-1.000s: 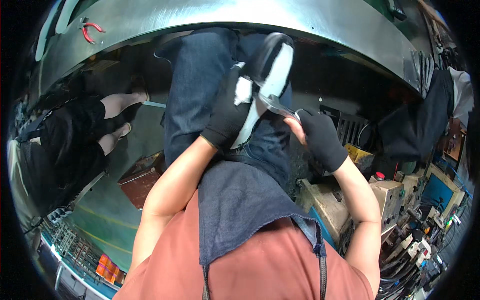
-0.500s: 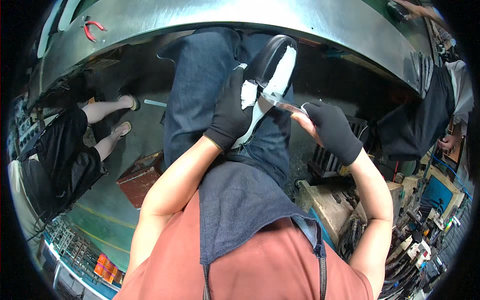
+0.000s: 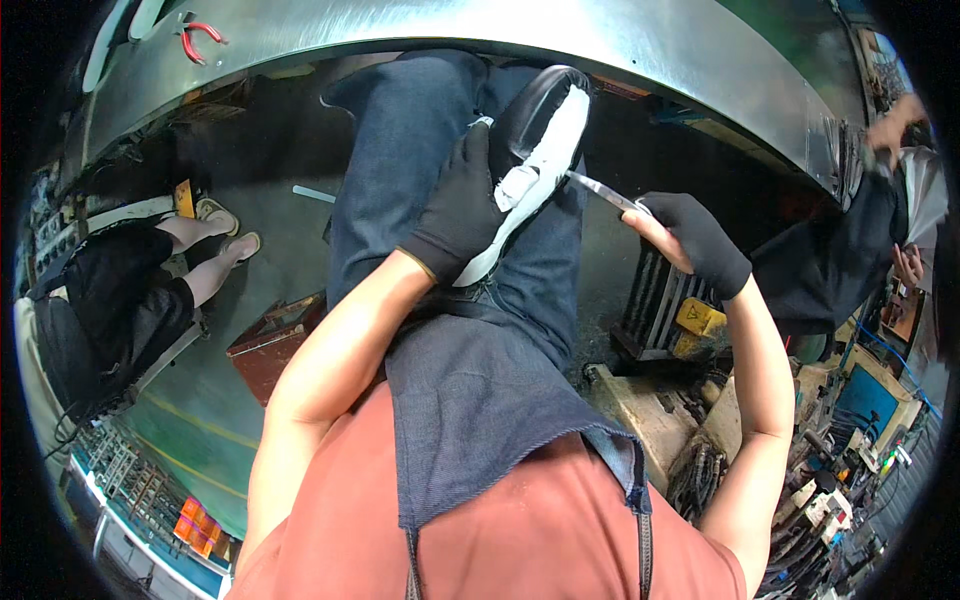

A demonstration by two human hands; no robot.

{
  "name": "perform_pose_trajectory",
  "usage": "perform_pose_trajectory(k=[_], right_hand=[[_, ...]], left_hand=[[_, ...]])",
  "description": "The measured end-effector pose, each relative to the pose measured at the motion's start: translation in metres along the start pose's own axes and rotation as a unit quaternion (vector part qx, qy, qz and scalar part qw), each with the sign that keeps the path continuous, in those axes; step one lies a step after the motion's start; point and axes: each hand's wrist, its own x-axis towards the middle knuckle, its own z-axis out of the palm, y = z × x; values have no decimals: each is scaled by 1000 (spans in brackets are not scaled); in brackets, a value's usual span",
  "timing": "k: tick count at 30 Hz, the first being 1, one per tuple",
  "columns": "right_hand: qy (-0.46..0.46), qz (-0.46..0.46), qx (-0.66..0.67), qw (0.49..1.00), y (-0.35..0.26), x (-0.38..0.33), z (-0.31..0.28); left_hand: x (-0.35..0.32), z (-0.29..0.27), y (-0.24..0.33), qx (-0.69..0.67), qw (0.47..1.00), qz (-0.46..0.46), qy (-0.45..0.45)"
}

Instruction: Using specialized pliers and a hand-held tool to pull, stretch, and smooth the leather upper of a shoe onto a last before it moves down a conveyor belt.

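Observation:
A black shoe upper [image 3: 528, 110] with a long white underside [image 3: 560, 135] lies on its side, slanting over my lap. My left hand [image 3: 462, 205], in a black glove with bare fingertips, is closed around its middle. A crumpled white piece [image 3: 516, 187] sticks out beside my fingers. My right hand [image 3: 695, 238], gloved the same way, grips a shiny silver metal tool [image 3: 606, 193]. Its narrow tip is close to the white edge of the shoe; I cannot tell whether they touch. The grip and exact kind of the tool are hidden.
A steel bench [image 3: 400, 25] runs across the front, bearing red-handled pliers [image 3: 197, 40] at the left. A brown box [image 3: 275, 345] stands on the floor by my left leg. Machinery [image 3: 640, 420] fills the right side. Other people sit at left and right.
My right hand has drawn back to the right, taking the tool away from the shoe's middle, and the tool has turned. The shoe shifted slightly. The left person's feet have moved.

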Motion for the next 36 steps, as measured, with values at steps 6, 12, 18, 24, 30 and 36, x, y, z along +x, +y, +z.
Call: perform_pose_trajectory(k=[6,12,18,24,30,36], right_hand=[[-16,3,153,988,-17,13,11],[9,38,138,990,-36,11,22],[221,-115,-28,968,33,35,76],[205,-159,-39,965,29,59,72],[209,-115,-35,970,26,51,75],[71,-3,13,997,1,3,19]], left_hand=[[2,-18,1,-53,993,-13,-107],[2,-16,-1,-26,994,7,-108],[7,-17,7,-40,993,11,-114],[10,-36,-3,-172,965,56,-189],[22,5,18,-109,990,-36,75],[20,9,13,-24,998,-14,49]])
